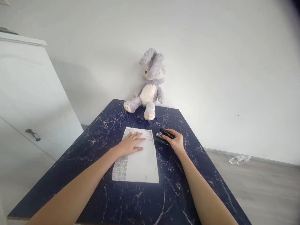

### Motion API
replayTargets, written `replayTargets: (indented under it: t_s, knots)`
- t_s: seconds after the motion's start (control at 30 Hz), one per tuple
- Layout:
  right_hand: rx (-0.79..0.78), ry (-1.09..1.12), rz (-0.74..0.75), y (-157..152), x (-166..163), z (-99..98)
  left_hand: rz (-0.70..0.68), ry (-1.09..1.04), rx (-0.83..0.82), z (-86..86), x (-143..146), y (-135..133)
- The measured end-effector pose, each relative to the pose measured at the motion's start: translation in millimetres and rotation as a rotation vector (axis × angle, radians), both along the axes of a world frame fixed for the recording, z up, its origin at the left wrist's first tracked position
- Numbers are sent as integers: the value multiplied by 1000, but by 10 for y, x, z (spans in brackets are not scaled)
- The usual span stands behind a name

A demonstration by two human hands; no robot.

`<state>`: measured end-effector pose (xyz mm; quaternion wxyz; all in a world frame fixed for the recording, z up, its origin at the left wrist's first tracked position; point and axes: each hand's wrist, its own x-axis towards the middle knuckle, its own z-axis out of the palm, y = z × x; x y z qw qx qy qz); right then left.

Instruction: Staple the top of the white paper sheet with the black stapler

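A white printed sheet of paper (140, 162) lies on the dark blue marbled table (98, 187). My left hand (130, 144) rests flat on the paper's far left part, fingers stretched out. Just right of the paper's far corner sits a black stapler (164, 135). My right hand (176, 141) is closed around the stapler's near end, which stays on the table.
A grey and white plush rabbit (148, 89) sits at the table's far edge against the white wall. A white cabinet (28, 103) with a dark handle stands to the left. A crumpled clear plastic bottle (239, 159) lies on the grey floor at right.
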<state>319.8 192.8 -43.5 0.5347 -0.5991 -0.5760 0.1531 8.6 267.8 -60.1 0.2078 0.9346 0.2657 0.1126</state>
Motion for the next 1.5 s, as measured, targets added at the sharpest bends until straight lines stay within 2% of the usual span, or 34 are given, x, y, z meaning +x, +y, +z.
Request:
replayTargets:
  t_s: [0.13,0.3,0.5,0.63,0.77,0.9,1.07,1.13,1.3,1.5]
  knots:
    - [-54,-126,57,6,160,-50,40,25,51,-62,-36,32]
    - [-114,-158,181,42,110,-125,42,-16,60,-45,-27,-12]
    - [-128,-218,300,10,-21,-85,-110,-57,7,30,110,-220]
    - [-128,-228,333,-5,-69,-82,-133,-41,0,7,164,-285]
    - [-106,-290,295,-1,-121,-78,-124,-46,3,-22,174,-303]
    - [-38,-424,252,-30,-225,13,-120,-15,-15,-10,187,-334]
    - [129,-453,8,-109,-474,137,-119,32,-5,6,206,-353]
    - [143,-471,-22,-119,-576,135,-116,32,-1,6,212,-353]
    - [-19,-669,38,-61,-745,11,-99,72,15,23,229,-374]
    - [-137,-1023,-45,-56,-928,-72,-92,134,21,66,239,-417]
